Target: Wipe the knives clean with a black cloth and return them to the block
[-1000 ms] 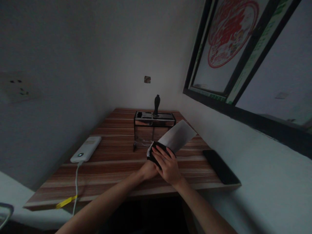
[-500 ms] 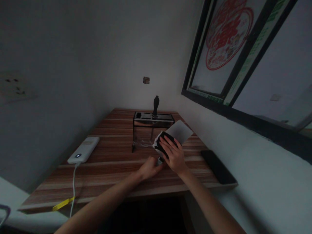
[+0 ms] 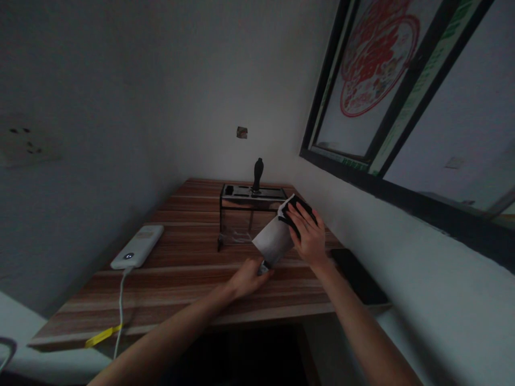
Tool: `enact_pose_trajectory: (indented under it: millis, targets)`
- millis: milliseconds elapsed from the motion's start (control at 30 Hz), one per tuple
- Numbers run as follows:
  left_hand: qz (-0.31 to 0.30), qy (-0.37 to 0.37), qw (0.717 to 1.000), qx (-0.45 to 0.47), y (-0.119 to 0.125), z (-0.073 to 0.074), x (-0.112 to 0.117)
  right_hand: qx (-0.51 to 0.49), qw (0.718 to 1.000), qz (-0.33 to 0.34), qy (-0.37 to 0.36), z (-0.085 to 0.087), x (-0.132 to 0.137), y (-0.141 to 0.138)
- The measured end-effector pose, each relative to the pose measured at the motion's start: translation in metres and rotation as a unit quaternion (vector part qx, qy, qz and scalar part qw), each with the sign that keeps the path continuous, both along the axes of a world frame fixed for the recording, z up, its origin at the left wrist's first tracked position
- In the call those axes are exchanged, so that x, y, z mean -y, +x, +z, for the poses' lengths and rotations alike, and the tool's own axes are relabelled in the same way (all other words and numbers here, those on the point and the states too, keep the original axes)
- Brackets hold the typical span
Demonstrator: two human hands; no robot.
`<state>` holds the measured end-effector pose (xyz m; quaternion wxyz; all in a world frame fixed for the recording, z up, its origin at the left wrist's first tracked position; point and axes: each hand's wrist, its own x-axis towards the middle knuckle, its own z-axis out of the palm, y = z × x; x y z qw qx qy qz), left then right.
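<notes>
My left hand is closed around the handle of a cleaver, whose wide grey blade points away and to the right above the table. A black cloth with a white edge lies over the far end of the blade. My right hand presses this cloth on the blade with its fingers bent over it, hiding the blade's tip. Behind the blade stands a knife rack with a black frame and clear sides. One black handle sticks up from its top.
A white power bank with a white cable and yellow tag lies at the left of the striped wooden table. On the right edge lies a black phone-like slab. Walls and a dark-framed window border the table.
My right hand has slid the cloth up and to the right along the blade, baring the part near the handle. My left hand has stayed almost in place.
</notes>
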<state>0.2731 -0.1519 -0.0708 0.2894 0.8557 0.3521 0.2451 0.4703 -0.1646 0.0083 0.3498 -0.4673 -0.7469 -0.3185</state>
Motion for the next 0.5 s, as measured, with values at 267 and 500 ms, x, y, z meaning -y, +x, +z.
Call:
enact_pose_trajectory:
  millis: [267, 500]
  targets:
    - [-0.005, -0.005, 1.0, 0.013, -0.001, -0.003, 0.0, -0.049, 0.998, -0.019, 0.029, 0.013, -0.006, 0.01]
    - [-0.012, -0.01, 1.0, 0.0, -0.001, -0.001, 0.001, -0.062, 0.997, -0.018, 0.041, 0.008, -0.003, 0.007]
